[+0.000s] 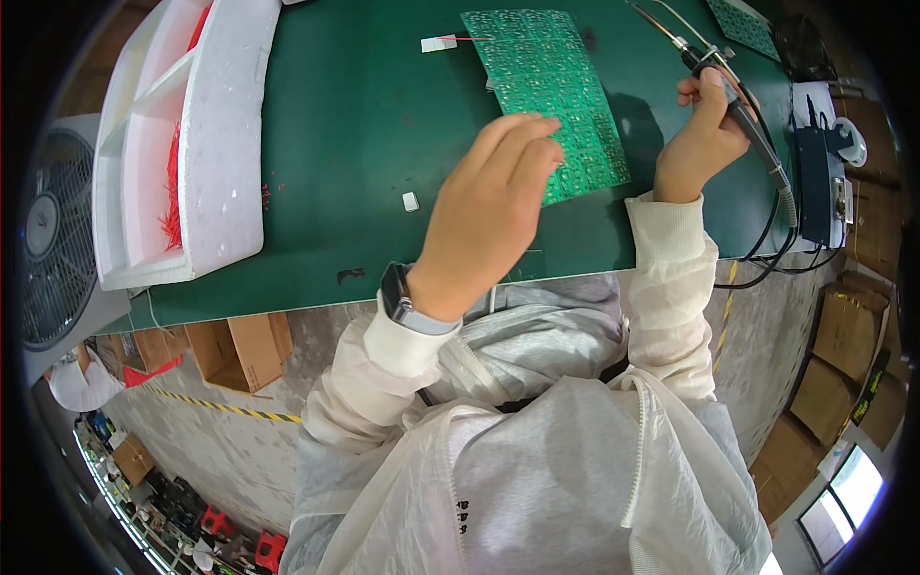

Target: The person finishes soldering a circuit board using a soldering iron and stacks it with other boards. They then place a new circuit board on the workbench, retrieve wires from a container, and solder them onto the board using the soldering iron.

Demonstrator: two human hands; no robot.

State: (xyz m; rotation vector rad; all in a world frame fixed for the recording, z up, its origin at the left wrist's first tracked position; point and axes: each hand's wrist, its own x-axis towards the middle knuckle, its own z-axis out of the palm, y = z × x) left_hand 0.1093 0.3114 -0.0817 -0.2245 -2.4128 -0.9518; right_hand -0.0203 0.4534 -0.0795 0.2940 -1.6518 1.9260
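Observation:
A green circuit board panel (pixel 561 72) with many small soldered units lies on the bench, slightly bowed in this view. My left hand (pixel 489 206), wearing a watch, is over its near left part. The fingers are curled together, and whatever is between them is hidden beneath the hand. My right hand (pixel 704 134) grips a soldering iron (pixel 752 125) to the right of the panel. The iron's tip points up and left, apart from the panel, and a thin metal tube is clamped alongside. From the panel's far left edge a red wire (pixel 470 39) runs to a small white piece (pixel 439 43).
A white foam tray (pixel 225 144) with compartments holds red wires (pixel 172 201) at the left. Another small white piece (pixel 411 201) lies on the green bench (pixel 335 172). At right stands a dark control box (pixel 815 182) with cables. A fan (pixel 53 230) is at far left.

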